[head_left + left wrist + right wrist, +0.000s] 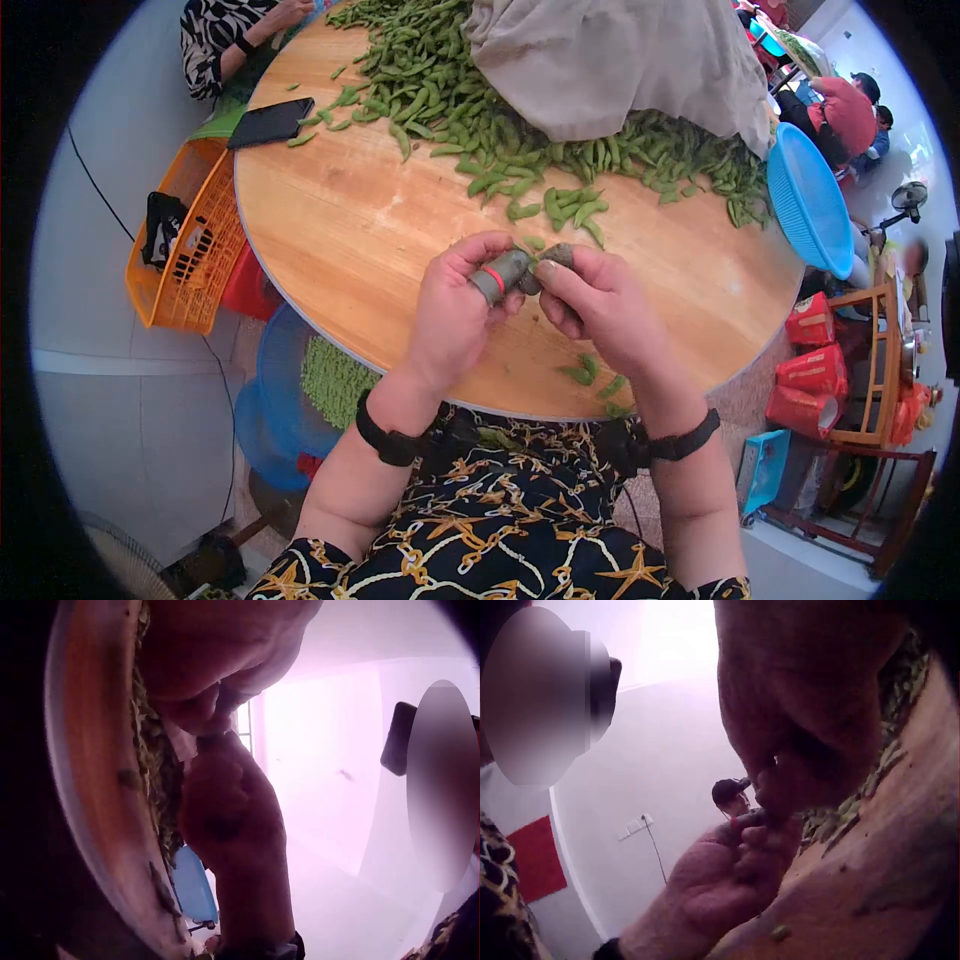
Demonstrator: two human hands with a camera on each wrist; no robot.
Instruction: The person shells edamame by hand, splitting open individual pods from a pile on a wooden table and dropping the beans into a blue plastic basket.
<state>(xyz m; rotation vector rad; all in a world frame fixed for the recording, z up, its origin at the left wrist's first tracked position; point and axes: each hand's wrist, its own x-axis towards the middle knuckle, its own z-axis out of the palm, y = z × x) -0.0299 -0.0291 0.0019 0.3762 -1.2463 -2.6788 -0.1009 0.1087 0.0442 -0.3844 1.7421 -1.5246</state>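
Observation:
Both hands meet over the near part of the round wooden table (350, 230). The left hand (455, 305) has a grey finger cot (508, 272) with a red band on its thumb. Opposite it, the right hand (605, 300) wears a grey cover on a fingertip, its thumb bent inward. Between the fingertips they pinch a green soybean pod (533, 256), mostly hidden by the fingers. Both wrist views show the fingertips close together, dark and blurred. Several loose pods (582, 370) lie near the right wrist.
A heap of soybean pods (430, 80) covers the far side, under a grey cloth (610, 60). A black phone (270, 123) lies at the left edge. A blue basket (815, 200) leans at the right. Shelled beans (335, 385) fill a tub below. Another person's arm (255, 45) is at far left.

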